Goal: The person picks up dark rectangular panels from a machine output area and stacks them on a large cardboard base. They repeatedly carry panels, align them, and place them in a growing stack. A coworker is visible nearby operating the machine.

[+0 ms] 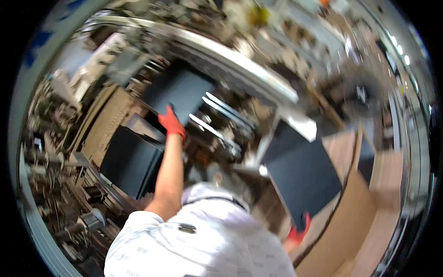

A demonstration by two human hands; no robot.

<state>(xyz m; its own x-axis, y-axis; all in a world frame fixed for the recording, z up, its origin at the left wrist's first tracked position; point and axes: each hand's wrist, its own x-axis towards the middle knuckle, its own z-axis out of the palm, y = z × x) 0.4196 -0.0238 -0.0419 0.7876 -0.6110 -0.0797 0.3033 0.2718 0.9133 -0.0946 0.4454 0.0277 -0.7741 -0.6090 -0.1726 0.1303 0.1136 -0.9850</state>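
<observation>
The left hand gripped a dark panel's lower edge; the right hand pinched another panel beside the cardboard box, needing steadier support.

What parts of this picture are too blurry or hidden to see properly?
- Head view: the right hand in its red glove is half hidden behind the dark panel it holds.
- Head view: the left hand grips another dark panel; its fingertips blur into the panel's edge.
- Head view: the machine parts between the panels are smeared by motion.
- Head view: the cardboard box is cut off at the lower edge.
</observation>
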